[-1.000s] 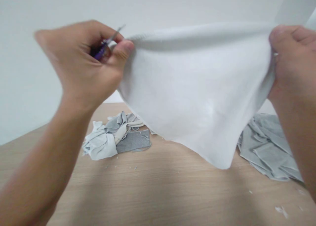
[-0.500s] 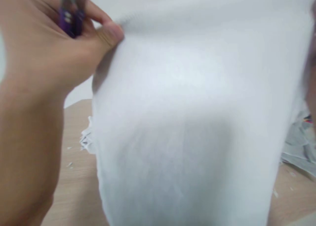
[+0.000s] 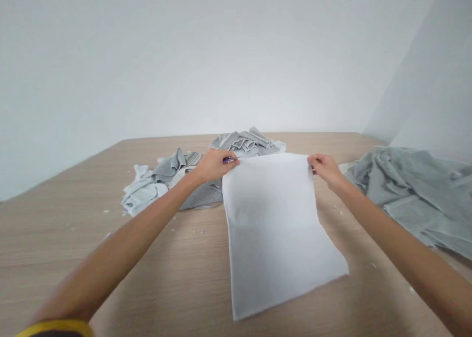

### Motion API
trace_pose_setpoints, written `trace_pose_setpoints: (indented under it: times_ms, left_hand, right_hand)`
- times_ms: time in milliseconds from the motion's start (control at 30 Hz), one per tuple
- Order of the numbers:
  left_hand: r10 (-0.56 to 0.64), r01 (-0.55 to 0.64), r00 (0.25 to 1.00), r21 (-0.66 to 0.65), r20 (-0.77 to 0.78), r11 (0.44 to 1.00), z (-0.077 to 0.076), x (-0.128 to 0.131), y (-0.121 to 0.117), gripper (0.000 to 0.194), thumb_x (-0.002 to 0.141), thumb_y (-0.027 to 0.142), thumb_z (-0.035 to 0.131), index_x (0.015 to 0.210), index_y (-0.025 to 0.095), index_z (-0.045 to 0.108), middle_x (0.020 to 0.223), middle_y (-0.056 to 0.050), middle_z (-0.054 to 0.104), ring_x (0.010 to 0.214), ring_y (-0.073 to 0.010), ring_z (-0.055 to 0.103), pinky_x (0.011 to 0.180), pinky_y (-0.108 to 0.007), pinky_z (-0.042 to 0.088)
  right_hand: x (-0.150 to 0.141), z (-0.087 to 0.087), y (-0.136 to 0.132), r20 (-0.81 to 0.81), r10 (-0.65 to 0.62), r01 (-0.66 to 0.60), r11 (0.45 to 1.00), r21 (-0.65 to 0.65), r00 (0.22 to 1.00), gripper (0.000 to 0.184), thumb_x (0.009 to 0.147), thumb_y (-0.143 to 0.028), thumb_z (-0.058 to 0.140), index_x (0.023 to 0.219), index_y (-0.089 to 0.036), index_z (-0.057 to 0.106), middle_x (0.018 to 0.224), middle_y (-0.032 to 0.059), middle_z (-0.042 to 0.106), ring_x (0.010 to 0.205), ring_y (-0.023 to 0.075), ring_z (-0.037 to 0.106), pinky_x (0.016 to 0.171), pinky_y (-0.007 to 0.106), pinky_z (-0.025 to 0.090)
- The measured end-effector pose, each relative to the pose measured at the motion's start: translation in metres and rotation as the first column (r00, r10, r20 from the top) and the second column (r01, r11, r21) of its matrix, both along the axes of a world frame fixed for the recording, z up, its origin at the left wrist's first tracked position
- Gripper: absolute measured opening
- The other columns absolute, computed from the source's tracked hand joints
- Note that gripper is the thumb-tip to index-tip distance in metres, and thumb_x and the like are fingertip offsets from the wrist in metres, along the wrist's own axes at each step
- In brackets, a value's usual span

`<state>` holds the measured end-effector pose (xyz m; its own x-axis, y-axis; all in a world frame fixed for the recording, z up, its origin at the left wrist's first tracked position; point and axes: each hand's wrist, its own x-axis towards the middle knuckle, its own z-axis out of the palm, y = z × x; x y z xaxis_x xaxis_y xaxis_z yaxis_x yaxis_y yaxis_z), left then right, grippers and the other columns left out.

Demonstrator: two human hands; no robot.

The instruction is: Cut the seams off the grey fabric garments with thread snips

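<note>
Stretched between both hands is a white piece of cloth (image 3: 273, 219), its upper edge held up and its lower part hanging towards me over the table. My left hand (image 3: 216, 165) pinches the upper left corner. A small purple-handled tool with metal ends, which looks like thread snips (image 3: 229, 159), is tucked in that same hand; most of it is hidden by the fingers. At the upper right corner, my right hand (image 3: 324, 167) is closed on the cloth between thumb and fingers.
Grey and white cloth pieces (image 3: 143, 189) lie heaped on the wooden table (image 3: 73, 258) at left, with another heap (image 3: 247, 140) behind the held cloth. A large grey fabric pile (image 3: 413, 189) covers the right side. Small scraps are scattered about. White walls (image 3: 236, 57) stand behind.
The cloth has moved away from my face, down and forward over the table. Both hands have gone forward with it, still gripping its corners.
</note>
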<state>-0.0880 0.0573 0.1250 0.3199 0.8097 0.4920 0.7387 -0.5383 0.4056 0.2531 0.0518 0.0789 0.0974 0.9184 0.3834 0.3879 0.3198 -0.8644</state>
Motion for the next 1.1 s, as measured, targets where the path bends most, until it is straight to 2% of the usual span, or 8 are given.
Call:
trace_pose_setpoints:
  times_ms: [133,267,367,400,567,867,1000,1100]
  left_hand:
    - [-0.110,0.127,0.978,0.090,-0.176,0.988,-0.024,-0.015,-0.007,0.014,0.093,0.026,0.065,0.099,0.015,0.072,0.089,-0.003,0.074,0.069,-0.0157,0.065,0.064,-0.028,0.051]
    - [-0.251,0.311,0.914,0.151,-0.320,0.938,-0.057,-0.027,-0.056,0.025,0.089,0.011,0.055,0.102,0.021,0.074,0.083,-0.001,0.077,0.068,-0.0154,0.067,0.062,-0.025,0.045]
    - [-0.344,0.446,0.814,0.126,-0.467,0.886,-0.091,-0.022,-0.093,0.021,0.093,0.015,0.057,0.107,0.021,0.071,0.073,0.000,0.072,0.061,-0.0167,0.064,0.057,-0.028,0.043]
    - [-0.337,0.488,0.740,0.119,-0.582,0.865,-0.103,-0.019,-0.101,0.021,0.095,0.014,0.056,0.111,0.018,0.068,0.073,-0.001,0.071,0.059,-0.0173,0.062,0.055,-0.029,0.042]
    - [-0.354,0.516,0.648,0.047,-0.674,0.855,-0.146,-0.007,-0.109,0.013,0.093,0.010,0.061,0.103,0.017,0.065,0.070,0.001,0.067,0.056,-0.0175,0.059,0.052,-0.031,0.038]
    - [-0.377,0.446,0.656,-0.068,-0.654,0.893,-0.152,-0.008,-0.125,0.006,0.087,0.015,0.064,0.085,0.021,0.062,0.071,0.002,0.069,0.058,-0.0177,0.062,0.051,-0.035,0.035]
    - [-0.321,0.348,0.712,-0.084,-0.625,0.934,-0.140,-0.001,-0.119,0.007,0.085,0.014,0.064,0.088,0.020,0.064,0.074,0.001,0.071,0.062,-0.0175,0.064,0.055,-0.030,0.042]
    - [-0.208,0.220,0.772,-0.054,-0.601,0.974,-0.117,-0.001,-0.093,0.010,0.092,0.016,0.063,0.101,0.018,0.066,0.083,0.000,0.070,0.069,-0.0164,0.065,0.064,-0.029,0.052]
  right_hand:
    - [0.018,-0.023,0.003,0.056,0.038,-0.037,0.999,-0.033,0.998,0.033,0.098,-0.039,0.063,0.121,-0.016,0.064,0.119,0.0083,0.067,0.101,0.0214,0.067,0.089,0.042,0.058]
    - [0.047,-0.058,-0.037,0.126,0.112,-0.104,0.992,-0.069,0.986,0.032,0.092,-0.050,0.067,0.097,-0.019,0.074,0.098,0.0052,0.074,0.093,0.0224,0.069,0.091,0.038,0.055]
    - [0.061,-0.092,-0.074,0.176,0.177,-0.161,0.982,-0.102,0.968,0.027,0.091,-0.049,0.068,0.093,-0.023,0.076,0.110,0.0060,0.075,0.102,0.0249,0.069,0.095,0.037,0.054]
    - [0.064,-0.104,-0.084,0.193,0.192,-0.174,0.979,-0.107,0.962,0.025,0.091,-0.048,0.068,0.093,-0.024,0.077,0.112,0.0063,0.075,0.105,0.0254,0.069,0.097,0.038,0.053]
    - [0.074,-0.147,-0.104,0.278,0.265,-0.237,0.963,-0.130,0.923,0.021,0.095,-0.041,0.063,0.094,-0.025,0.078,0.115,0.0085,0.074,0.109,0.0262,0.069,0.100,0.041,0.052]
    - [0.081,-0.160,-0.118,0.382,0.306,-0.292,0.952,-0.097,0.872,0.019,0.097,-0.032,0.059,0.097,-0.026,0.077,0.108,0.0064,0.076,0.101,0.0230,0.071,0.092,0.036,0.057]
    - [0.075,-0.140,-0.096,0.380,0.171,-0.191,0.982,0.014,0.909,0.021,0.098,-0.035,0.057,0.096,-0.023,0.074,0.100,0.0079,0.074,0.093,0.0224,0.069,0.083,0.035,0.056]
    - [0.069,-0.118,-0.062,0.358,0.082,-0.115,0.991,0.071,0.930,0.022,0.098,-0.037,0.060,0.095,-0.020,0.072,0.094,0.0068,0.071,0.083,0.0195,0.066,0.073,0.033,0.055]
